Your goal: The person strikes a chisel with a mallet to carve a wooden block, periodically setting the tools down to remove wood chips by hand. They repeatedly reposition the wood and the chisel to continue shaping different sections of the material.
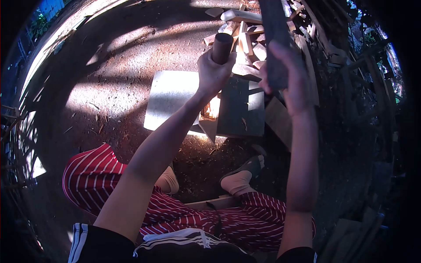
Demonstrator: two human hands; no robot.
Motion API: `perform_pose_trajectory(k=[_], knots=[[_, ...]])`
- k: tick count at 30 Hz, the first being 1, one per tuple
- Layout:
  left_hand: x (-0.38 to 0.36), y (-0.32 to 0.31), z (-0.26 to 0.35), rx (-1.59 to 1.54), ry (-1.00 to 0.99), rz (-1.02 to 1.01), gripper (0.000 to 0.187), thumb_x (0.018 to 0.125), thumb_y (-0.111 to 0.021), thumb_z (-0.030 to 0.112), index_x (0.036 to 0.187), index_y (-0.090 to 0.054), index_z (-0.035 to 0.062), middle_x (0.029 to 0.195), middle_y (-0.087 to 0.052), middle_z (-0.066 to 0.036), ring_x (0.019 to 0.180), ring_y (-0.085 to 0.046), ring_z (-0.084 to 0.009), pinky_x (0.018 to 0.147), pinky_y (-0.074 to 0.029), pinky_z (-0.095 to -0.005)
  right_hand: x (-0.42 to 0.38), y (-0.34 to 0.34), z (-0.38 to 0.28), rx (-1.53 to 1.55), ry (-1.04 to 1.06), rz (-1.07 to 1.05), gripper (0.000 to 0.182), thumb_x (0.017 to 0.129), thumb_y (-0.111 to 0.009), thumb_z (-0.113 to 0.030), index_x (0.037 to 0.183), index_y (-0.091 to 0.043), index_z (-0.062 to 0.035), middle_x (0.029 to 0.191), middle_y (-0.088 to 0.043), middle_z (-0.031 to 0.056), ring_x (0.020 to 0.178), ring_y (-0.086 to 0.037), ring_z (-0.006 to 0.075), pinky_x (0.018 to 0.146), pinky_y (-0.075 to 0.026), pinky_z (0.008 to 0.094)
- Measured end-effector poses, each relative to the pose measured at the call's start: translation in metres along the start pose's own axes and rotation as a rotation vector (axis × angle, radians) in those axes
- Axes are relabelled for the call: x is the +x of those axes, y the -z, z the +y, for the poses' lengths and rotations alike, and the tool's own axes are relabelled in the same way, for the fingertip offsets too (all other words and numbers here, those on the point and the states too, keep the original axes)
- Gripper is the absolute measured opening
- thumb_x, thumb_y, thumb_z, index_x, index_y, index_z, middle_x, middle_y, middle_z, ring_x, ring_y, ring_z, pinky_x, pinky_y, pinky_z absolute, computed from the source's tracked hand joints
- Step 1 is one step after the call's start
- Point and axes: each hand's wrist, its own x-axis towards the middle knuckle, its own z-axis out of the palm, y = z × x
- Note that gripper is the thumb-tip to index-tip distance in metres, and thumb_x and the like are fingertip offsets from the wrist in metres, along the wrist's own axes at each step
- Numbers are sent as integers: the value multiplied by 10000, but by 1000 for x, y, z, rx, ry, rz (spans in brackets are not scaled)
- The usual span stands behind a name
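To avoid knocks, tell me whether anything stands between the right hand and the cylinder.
Nothing visible except the dark bar gripped in the right hand; the wood pieces showing in the gap appear to lie farther below.

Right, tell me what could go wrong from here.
The dark bar in the right hand could knock the left hand if swung across. The cylinder might slip from the left hand onto the dark panel below. Either piece, if dropped, could hit the nearby right foot.
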Motion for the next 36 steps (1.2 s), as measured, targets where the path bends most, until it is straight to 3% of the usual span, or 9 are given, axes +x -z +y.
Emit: perform_pose_trajectory(k=[2, 4, 8, 16, 18, 22, 26, 32, 36], knots=[[0, -1, -1, 18, 12, 15, 213, 785, -695, 176, 774, -587, -8, 626, -602, -63, 559, -581, -95, 523, -468, -291, 4, -5, -46, -133, 237, 28, 435, 835, -601, -427, 1069, -580, -61, 766, -635, 83, 674, -645, 179, 584, -518, 305], [2, 0, -3, 37, 16, 21, 206, 786, -690, 173, 779, -592, -8, 633, -610, -68, 563, -585, -95, 530, -473, -289, 3, -24, -74, -600, 864, 167, 383, 872, -564, -377, 1004, -577, -17, 816, -649, 82, 760, -647, 185, 702, -505, 319], [-3, 3, -26, -232, -164, -21, 210, 753, -691, 160, 818, -624, -28, 672, -652, -80, 605, -611, -113, 561, -482, -272, -1, -44, -48, -1566, 207, -213, 667, 793, -597, -516, 1239, -495, -31, 946, -657, 198, 954, -643, 350, 799, -487, 426], [-12, -6, -18, -17, -20, -19, 212, 763, -697, 166, 791, -601, -21, 609, -601, -70, 574, -586, -112, 545, -467, -310, -7, -44, -79, -898, 633, -11, 433, 846, -627, -394, 1072, -588, -27, 765, -631, 93, 667, -628, 198, 644, -478, 335], [-11, -6, -20, -66, -104, -33, 208, 764, -700, 162, 800, -602, -18, 616, -606, -72, 573, -586, -114, 550, -470, -306, -10, -41, -57, -1615, 176, -100, 592, 818, -604, -477, 1158, -529, 2, 856, -685, 155, 828, -687, 290, 748, -535, 396], [-25, 2, -13, -79, -66, -62, 209, 767, -718, 164, 811, -610, -10, 680, -625, -51, 586, -577, -85, 550, -464, -270, -14, -3, -25, -853, 198, -143, 622, 821, -604, -473, 1157, -496, 39, 917, -651, 149, 845, -661, 252, 695, -539, 368], [-28, 24, -4, -212, 63, -99, 197, 801, -729, 173, 721, -597, 51, 587, -563, 6, 504, -494, -54, 474, -388, -226, -35, -1, 26, -63, -200, -65, 524, 832, -624, -424, 1102, -524, 14, 824, -613, 72, 634, -609, 100, 440, -458, 221], [-6, 46, 13, -654, 145, 165, 287, 827, -700, 188, 693, -465, 93, 473, -419, 1, 352, -362, -81, 348, -270, -251, -23, -6, 152, -323, -474, -79, 594, 801, -625, -460, 1139, -488, 9, 759, -598, 71, 502, -570, 133, 416, -448, 258], [0, 31, 11, -379, 117, 166, 280, 818, -713, 161, 707, -461, 107, 481, -418, 2, 375, -377, -88, 377, -304, -260, -19, -10, 190, -290, -508, -130, 639, 786, -635, -479, 1172, -455, -2, 755, -564, 61, 512, -546, 122, 388, -418, 249]])
